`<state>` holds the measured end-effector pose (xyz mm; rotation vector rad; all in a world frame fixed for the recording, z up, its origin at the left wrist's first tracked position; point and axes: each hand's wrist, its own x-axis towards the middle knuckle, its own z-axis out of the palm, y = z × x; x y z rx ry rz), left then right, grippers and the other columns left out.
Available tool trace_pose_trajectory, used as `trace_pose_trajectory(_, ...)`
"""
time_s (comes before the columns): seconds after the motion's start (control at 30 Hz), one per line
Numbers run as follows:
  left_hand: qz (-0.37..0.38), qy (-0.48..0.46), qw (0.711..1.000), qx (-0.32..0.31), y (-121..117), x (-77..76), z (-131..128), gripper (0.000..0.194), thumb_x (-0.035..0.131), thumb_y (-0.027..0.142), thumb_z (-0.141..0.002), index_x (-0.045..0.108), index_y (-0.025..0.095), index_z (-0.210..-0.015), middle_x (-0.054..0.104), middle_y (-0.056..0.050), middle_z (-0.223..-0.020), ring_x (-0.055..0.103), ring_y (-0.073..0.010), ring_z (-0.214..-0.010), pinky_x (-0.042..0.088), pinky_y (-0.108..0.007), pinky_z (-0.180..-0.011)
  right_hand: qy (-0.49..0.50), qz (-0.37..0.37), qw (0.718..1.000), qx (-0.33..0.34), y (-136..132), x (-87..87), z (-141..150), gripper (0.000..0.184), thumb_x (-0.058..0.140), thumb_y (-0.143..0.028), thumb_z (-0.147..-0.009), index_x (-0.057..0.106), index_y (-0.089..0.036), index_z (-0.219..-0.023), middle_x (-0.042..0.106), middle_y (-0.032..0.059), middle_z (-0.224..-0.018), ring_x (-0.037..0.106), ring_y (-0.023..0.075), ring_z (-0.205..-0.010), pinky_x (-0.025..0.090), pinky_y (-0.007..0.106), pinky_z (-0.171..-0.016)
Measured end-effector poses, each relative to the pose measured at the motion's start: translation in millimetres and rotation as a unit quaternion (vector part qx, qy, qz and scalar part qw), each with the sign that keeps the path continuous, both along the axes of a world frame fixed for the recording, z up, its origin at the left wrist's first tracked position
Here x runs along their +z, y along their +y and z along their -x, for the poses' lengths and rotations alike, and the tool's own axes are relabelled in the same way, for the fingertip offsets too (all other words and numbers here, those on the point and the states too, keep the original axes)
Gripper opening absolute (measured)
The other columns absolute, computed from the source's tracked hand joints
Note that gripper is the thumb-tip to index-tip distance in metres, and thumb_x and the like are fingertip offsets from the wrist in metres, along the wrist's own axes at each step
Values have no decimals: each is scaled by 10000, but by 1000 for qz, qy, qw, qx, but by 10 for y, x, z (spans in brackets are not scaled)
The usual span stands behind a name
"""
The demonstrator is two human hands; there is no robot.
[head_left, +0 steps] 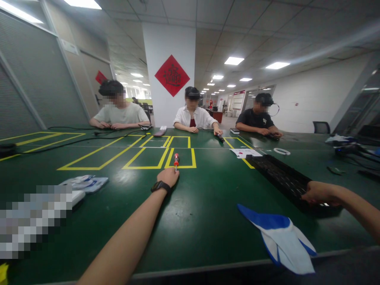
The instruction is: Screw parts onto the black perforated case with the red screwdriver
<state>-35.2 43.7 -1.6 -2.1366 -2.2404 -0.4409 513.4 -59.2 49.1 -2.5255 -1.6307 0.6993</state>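
Observation:
My left hand [169,177], with a black watch on its wrist, reaches far over the green table [208,213] and is closed round the lower end of a small screwdriver [176,159] with a red and white handle. The tool stands upright inside a yellow taped box. My right hand [317,194] rests at the right on the near end of a black keyboard [279,176], fingers curled over its edge. A blue and white glove [282,237] lies near the table's front edge between my two arms.
Three people sit along the far side, their hands on the table near phones and a dark tool [220,138]. Yellow tape boxes [148,152] mark the middle. A paper sheet [245,152], a white tape ring [282,151], cables and packets [84,183] lie around.

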Motion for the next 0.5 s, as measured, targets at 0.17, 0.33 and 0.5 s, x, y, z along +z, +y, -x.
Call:
trace_pose_trajectory(0.17, 2, -4, 1000, 4, -1, 21, -9, 403, 319, 440, -826, 625, 179, -843, 656, -103, -933, 606, -230, -849, 450, -288, -662, -8, 51, 999, 0, -9, 149, 31, 253, 550, -230, -692, 593, -88, -487, 582, 93, -556, 492, 98, -431, 333, 216, -437)
trace_pose_trajectory(0.33, 20, -9, 1000, 5, -12, 66, -20, 409, 328, 452, -827, 630, 176, -832, 661, -99, -925, 609, -222, -855, 446, -275, -677, -153, -35, 987, 29, 105, 252, 62, 246, 584, -304, -676, 643, -108, -538, 624, 111, -610, 588, 197, -598, 369, 263, -529)
trace_pose_trajectory(0.5, 24, -12, 1000, 6, -22, 89, -25, 400, 333, 442, -827, 629, 173, -834, 658, -104, -937, 610, -211, -841, 444, -265, -660, -164, -156, 972, 68, 222, 91, 47, 267, 488, -289, -767, 668, -123, -874, 665, 121, -919, 605, 218, -840, 404, 264, -681)
